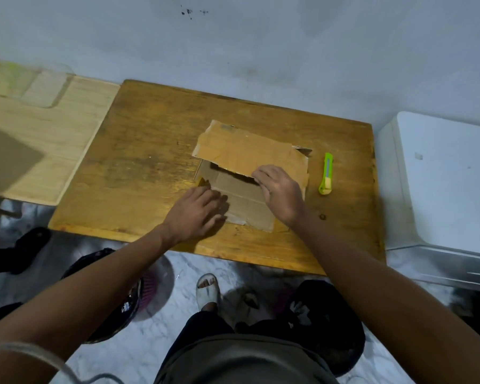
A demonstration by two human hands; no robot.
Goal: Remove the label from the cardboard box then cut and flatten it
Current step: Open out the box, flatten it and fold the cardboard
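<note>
A brown cardboard box lies cut open and nearly flat on the middle of a wooden table. Its upper panel is folded over toward me, with a dark gap under its near edge. My right hand grips that near edge with the fingertips. My left hand presses flat, fingers spread, on the lower left flap of the cardboard. A lime-green utility knife lies on the table just right of the box, untouched. No label shows on the cardboard.
A pale wooden board adjoins the table on the left, with a clear container on it. A white appliance stands at the right. A wall runs behind. Below are the floor, my sandalled foot and dark objects.
</note>
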